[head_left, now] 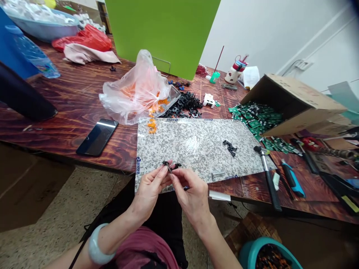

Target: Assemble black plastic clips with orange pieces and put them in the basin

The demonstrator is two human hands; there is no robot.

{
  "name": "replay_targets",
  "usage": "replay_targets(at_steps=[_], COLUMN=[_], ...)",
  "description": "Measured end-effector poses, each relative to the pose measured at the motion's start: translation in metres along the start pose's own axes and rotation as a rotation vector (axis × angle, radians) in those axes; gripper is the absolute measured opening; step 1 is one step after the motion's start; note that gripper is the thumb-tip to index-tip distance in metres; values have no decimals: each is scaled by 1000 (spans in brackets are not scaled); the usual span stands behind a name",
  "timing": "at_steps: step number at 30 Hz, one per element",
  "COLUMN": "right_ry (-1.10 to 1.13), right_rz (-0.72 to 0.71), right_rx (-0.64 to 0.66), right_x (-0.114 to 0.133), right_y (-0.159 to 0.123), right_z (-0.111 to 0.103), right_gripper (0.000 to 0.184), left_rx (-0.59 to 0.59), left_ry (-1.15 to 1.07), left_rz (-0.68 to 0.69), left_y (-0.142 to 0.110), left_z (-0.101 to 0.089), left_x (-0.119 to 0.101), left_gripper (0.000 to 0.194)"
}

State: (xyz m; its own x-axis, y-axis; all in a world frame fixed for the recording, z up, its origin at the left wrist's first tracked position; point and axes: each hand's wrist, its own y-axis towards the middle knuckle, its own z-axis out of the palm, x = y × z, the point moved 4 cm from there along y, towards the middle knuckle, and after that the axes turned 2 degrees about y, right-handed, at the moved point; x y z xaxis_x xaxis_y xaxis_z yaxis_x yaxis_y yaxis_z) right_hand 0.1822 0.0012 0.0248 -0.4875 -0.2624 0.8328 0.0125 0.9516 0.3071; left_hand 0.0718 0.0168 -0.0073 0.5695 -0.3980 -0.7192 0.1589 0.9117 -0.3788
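Observation:
Above the near edge of a speckled grey board (165,140), my left hand (153,185) pinches a small black plastic part (167,165) between thumb and fingers. My right hand (190,190) meets it from the other side, its thumb and fingertips closed at the same part. Whether a pin is also between those fingers is too small to make out. Another bit of black plastic (177,165) shows just behind the fingertips. Thin metal pins (198,144) lie scattered on the board beyond my hands. Several black parts (230,148) sit in a row to their right.
Behind the board are a plastic bag of orange parts (137,91) and a black parts heap (186,104). Green circuit boards (255,117) spill from a cardboard box (303,97). A hammer (267,179) and blue cutter (293,179) lie right, a phone (97,137) left. Below stands a teal bucket (248,252).

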Motion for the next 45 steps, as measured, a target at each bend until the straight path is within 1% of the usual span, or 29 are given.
replay_targets(at_steps=[13, 20, 24, 27, 32, 35, 40, 43, 45], right_ry=[-31, -42, -2, 2, -36, -68, -78, -129, -210], right_rz=[-9, 44, 95, 124, 179, 201, 241, 237, 219], right_rx=[-57, -43, -21, -7, 44, 90, 187, 251, 312], right_x=[5, 6, 5, 4, 2, -3, -10, -8, -5], right_y=[-5, -7, -8, -8, -5, -4, -4, -3, -1], right_z=[7, 9, 8, 3, -7, -10, -6, -6, -7], right_gripper=[10, 9, 7, 5, 4, 6, 8, 9, 9], left_rx=[-4, -14, -16, -6, 44, 77, 113, 155, 190], left_ry=[7, 117, 260, 377, 594, 759, 1101, 1212, 1272], left_rz=[-10, 68, 137, 195, 314, 389, 522, 577, 589], left_y=[-2, 0, 1, 1, -1, -2, -6, -8, -9], left_z=[0, -5, -7, -6, -3, -5, -7, -5, -3], left_x=[4, 5, 3, -1, -8, -9, -14, -17, -18], left_gripper=[26, 24, 23, 22, 22, 23, 26, 27, 28])
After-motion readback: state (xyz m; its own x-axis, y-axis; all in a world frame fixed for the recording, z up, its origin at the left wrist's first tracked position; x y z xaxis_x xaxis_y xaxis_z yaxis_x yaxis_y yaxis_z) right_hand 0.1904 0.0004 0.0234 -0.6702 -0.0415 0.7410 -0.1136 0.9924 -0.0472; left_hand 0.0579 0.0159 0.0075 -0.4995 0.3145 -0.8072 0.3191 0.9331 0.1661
